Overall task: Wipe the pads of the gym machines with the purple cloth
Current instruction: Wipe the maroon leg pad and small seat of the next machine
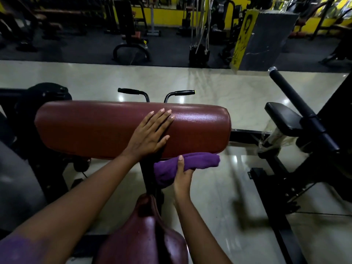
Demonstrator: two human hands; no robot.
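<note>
1. Pad: a long maroon pad (91,128) lies crosswise in the middle of the view on a black frame. A left handle (131,91) and a right handle (183,92), both black, rise behind its far edge.
2. Left hand (150,134): it lies flat on top of the pad, right of the pad's middle. The fingers are straight and close together, and the thumb is spread toward the near edge.
3. Seat: a maroon seat (141,237) sits at the bottom centre, on the near side of the pad.
4. Purple cloth (202,161): it is bunched just below the pad's near edge, toward the right end. Contact with the pad cannot be confirmed.
5. Right hand (182,178): it grips the cloth from beneath with the thumb clamped over the top. The other fingers are hidden under the fabric.
6. Right side: a black cushion (283,116) and a black padded bar (297,103) belong to a separate frame, apart from the pad, on a glossy pale floor (219,197).
</note>
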